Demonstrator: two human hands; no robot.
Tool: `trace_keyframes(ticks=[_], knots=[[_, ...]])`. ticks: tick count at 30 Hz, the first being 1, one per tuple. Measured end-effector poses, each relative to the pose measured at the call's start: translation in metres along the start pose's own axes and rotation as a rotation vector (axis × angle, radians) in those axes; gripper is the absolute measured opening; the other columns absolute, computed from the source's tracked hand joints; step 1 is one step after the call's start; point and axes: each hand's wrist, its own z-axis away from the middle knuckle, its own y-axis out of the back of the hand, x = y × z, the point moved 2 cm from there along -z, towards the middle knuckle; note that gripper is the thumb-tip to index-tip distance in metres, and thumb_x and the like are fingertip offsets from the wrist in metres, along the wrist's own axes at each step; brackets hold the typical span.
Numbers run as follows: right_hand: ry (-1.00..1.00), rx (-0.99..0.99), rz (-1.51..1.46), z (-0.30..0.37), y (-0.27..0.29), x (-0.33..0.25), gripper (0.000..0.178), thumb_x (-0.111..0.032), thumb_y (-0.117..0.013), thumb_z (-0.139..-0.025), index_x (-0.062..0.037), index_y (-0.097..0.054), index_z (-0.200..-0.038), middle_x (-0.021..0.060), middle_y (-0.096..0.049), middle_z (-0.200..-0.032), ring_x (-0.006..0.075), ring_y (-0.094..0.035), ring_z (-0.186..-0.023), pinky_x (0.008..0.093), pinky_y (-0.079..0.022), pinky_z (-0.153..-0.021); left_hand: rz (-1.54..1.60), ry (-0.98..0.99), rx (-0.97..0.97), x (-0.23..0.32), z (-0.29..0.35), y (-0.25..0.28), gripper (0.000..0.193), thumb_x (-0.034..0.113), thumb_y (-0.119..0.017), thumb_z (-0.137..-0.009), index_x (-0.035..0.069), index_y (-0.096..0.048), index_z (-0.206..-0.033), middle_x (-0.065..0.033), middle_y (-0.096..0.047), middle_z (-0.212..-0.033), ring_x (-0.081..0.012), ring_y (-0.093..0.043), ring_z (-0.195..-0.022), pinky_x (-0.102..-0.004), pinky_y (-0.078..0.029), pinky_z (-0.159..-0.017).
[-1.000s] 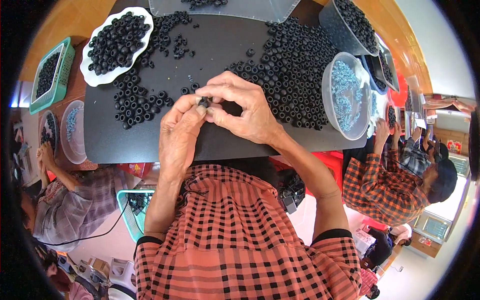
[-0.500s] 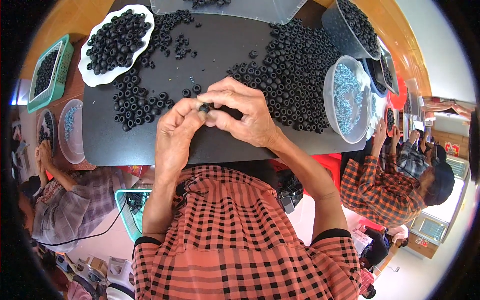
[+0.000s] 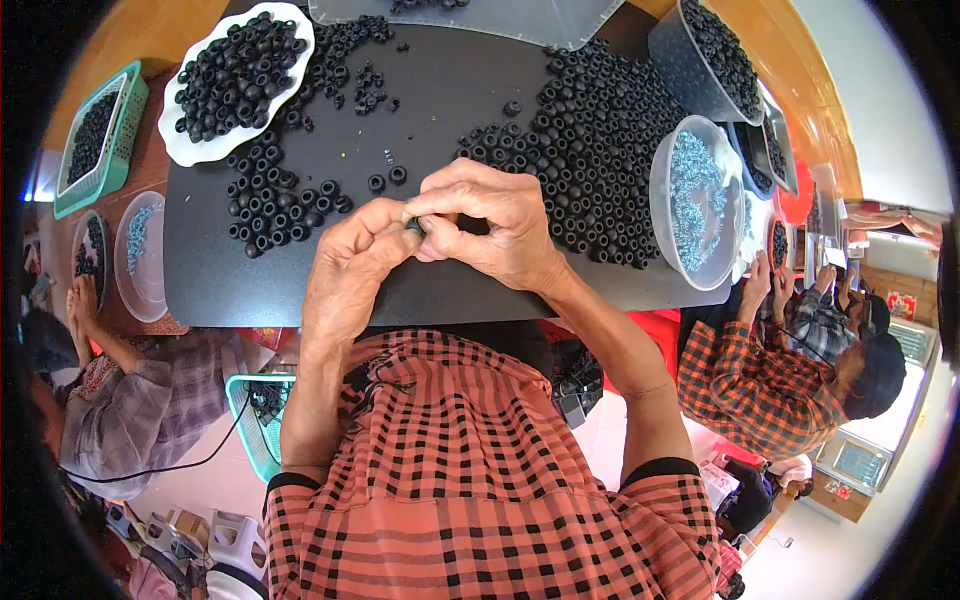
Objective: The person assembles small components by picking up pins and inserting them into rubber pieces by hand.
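Observation:
My left hand (image 3: 345,265) and my right hand (image 3: 500,230) meet over the near part of the dark table (image 3: 240,295). Their fingertips pinch a small black bead-like piece (image 3: 413,227) between them, mostly covered by the fingers. Just beyond the fingers lie two loose black rings (image 3: 377,183) and a tiny bluish coil-shaped piece (image 3: 388,157). A group of black rings with holes (image 3: 275,205) lies left of my left hand. Past my right hand spreads a much larger layer of the same rings (image 3: 610,150).
A white wavy-edged plate (image 3: 178,146) heaped with black rings stands far left. At right are a clear bowl (image 3: 662,215) of bluish pieces and a deep tub (image 3: 668,58) of black ones. A green basket (image 3: 128,140) is at left. Other people (image 3: 780,385) sit on both sides.
Both hands keep pinching the black piece. The fingers have shifted slightly around it, and less of it shows now. The whole view has moved a little.

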Motion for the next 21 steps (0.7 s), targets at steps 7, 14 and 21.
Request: trace_keyframes(ticks=[7, 14, 21], knots=[[-0.039, 0.008, -0.047, 0.0002, -0.0006, 0.0047, 0.023, 0.004, -0.066, -0.077, -0.002, -0.069, -0.099, 0.0078, -0.065, -0.086, 0.0111, -0.063, -0.067, 0.0239, -0.052, -0.06, -0.022, -0.011, 0.024, -0.0041, -0.0018, 0.001, 0.013, 0.006, -0.057, -0.091, -0.002, -0.064, -0.099, 0.0008, -0.062, -0.083, -0.005, -0.055, -0.077, -0.0203, -0.045, -0.074], [-0.063, 0.031, -0.028, 0.0024, -0.005, 0.0004, 0.025, 0.001, -0.067, -0.078, -0.001, -0.068, -0.102, 0.0091, -0.064, -0.09, 0.0123, -0.06, -0.071, 0.0254, -0.05, -0.066, -0.007, -0.053, 0.044, -0.0025, -0.0043, -0.0015, 0.014, 0.005, -0.056, -0.091, -0.003, -0.065, -0.1, -0.0015, -0.064, -0.086, -0.0077, -0.058, -0.079, -0.0217, -0.047, -0.076], [0.195, 0.008, 0.229, -0.0015, -0.0019, -0.0011, 0.037, -0.001, -0.073, -0.068, -0.0019, -0.068, -0.104, 0.0103, -0.064, -0.093, 0.0192, -0.059, -0.078, 0.0288, -0.049, -0.067, 0.127, -0.023, 0.043, -0.0034, -0.0034, -0.0005, 0.017, 0.003, -0.051, -0.093, -0.004, -0.063, -0.102, -0.0099, -0.067, -0.094, -0.0135, -0.064, -0.086, -0.0257, -0.051, -0.082]])
